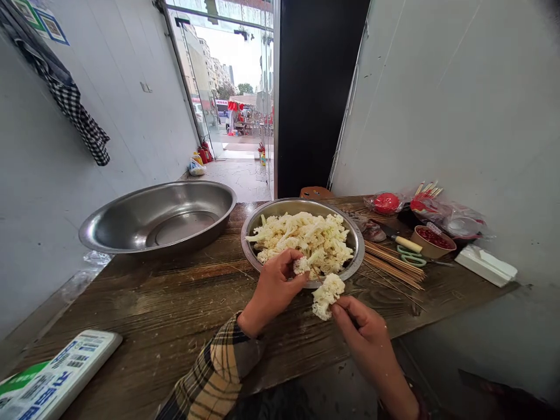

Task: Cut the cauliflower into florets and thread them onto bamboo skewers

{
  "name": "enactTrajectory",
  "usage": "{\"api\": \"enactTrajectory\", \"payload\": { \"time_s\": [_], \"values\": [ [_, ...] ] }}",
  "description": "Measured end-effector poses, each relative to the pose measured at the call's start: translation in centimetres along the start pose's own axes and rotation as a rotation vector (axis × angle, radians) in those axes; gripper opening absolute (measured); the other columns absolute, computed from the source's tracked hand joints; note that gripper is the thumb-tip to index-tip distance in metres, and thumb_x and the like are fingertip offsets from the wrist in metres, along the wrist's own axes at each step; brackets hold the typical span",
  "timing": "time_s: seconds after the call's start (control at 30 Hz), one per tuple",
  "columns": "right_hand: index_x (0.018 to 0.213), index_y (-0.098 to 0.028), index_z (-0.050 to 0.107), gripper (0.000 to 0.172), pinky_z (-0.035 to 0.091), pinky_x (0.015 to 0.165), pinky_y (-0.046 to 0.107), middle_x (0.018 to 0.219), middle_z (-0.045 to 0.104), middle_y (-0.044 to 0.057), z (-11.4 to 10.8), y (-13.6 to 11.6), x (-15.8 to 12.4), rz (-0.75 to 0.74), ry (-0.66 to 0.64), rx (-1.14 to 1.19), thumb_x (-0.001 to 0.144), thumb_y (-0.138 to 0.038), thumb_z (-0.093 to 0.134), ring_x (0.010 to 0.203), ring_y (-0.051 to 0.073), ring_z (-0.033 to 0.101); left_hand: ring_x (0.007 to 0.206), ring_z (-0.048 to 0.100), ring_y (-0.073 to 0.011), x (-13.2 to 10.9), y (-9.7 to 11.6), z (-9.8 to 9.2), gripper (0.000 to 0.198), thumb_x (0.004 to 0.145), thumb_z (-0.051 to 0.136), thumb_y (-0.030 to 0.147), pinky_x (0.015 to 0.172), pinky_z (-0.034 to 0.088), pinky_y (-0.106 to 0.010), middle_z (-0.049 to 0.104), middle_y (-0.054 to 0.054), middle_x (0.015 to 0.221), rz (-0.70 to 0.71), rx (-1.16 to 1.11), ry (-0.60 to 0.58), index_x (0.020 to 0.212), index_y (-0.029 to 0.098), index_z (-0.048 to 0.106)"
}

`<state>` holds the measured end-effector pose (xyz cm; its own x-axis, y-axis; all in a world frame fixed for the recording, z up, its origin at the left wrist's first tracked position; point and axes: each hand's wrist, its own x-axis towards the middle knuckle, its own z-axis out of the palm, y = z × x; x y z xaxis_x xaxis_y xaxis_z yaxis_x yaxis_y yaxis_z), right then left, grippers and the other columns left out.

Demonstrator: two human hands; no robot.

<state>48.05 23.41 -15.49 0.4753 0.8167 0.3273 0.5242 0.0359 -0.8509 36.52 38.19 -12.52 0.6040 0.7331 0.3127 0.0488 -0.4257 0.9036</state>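
My left hand (277, 286) is closed round a small white cauliflower floret (301, 266), pinched between thumb and fingers at the near rim of a steel bowl (247, 245). A larger floret (327, 296) is gripped by the fingertips of my right hand (365, 326), just in front of that rim. Between the two florets a thin brown line shows, perhaps part of a skewer; I cannot tell which hand it runs into. Cut cauliflower (306, 236) heaps up inside the bowl. To its right lies a bundle of thin wooden skewers (394, 265) on the wooden table (175, 315).
At left stands a wide steel basin (153, 219). Beyond the skewers are green-handled scissors (411, 256), a knife (405, 242), a paper bowl of red pieces (433, 239), plastic-wrapped items (459, 219) and a white box (485, 265). A printed white package (65, 373) lies front left.
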Motion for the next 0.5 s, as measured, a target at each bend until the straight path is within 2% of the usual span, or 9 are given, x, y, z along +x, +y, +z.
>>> {"api": "enactTrajectory", "payload": {
  "time_s": [0.1,0.2,0.37,0.43,0.5],
  "values": [
    [0.073,-0.017,0.061,0.030,0.040,0.055,0.020,0.064,0.057,0.000,-0.1,-0.1,0.4,0.055,-0.006,0.090,0.088,-0.039,0.048,0.060,0.013,0.052,0.068,0.050,-0.0119,-0.2,0.2,0.3,0.015,0.072,0.061,0.018,0.061,0.039,-0.023,0.057,0.001,0.076,0.019,-0.001,-0.075,0.087,0.017,0.059],
    [0.072,-0.017,0.060,0.031,0.035,0.048,0.020,0.057,0.051,-0.003,-0.1,-0.2,1.0,0.113,-0.031,0.193,0.086,-0.042,0.050,0.052,0.010,0.045,0.073,0.052,-0.0129,-0.3,0.5,0.5,0.016,0.073,0.059,0.017,0.067,0.041,-0.024,0.059,-0.001,0.081,0.023,-0.047,-0.144,0.089,0.016,0.059],
    [0.069,-0.017,0.055,0.032,0.029,0.042,0.019,0.049,0.039,-0.006,0.3,-0.2,1.1,0.155,-0.068,0.286,0.087,-0.042,0.049,0.044,0.008,0.034,0.086,0.054,-0.0172,-0.2,1.0,-0.1,0.032,0.074,0.065,0.030,0.074,0.043,-0.027,0.059,-0.006,0.098,-0.028,-0.323,-0.251,0.100,0.016,0.056],
    [0.068,-0.018,0.056,0.030,0.033,0.044,0.019,0.050,0.043,-0.005,0.4,-0.3,0.8,0.103,-0.034,0.206,0.087,-0.041,0.050,0.046,0.009,0.039,0.090,0.054,-0.0185,-0.2,1.3,-0.4,0.035,0.078,0.061,0.039,0.077,0.043,-0.028,0.059,-0.008,0.101,-0.020,-0.403,-0.289,0.104,0.016,0.057],
    [0.069,-0.018,0.059,0.028,0.039,0.049,0.019,0.056,0.053,-0.002,0.5,-0.3,0.4,0.014,0.010,0.087,0.086,-0.038,0.051,0.051,0.011,0.048,0.085,0.053,-0.0176,-0.4,1.5,-0.5,0.033,0.083,0.053,0.043,0.076,0.043,-0.028,0.061,-0.007,0.094,-0.017,-0.363,-0.306,0.097,0.015,0.061]
  ]
}}
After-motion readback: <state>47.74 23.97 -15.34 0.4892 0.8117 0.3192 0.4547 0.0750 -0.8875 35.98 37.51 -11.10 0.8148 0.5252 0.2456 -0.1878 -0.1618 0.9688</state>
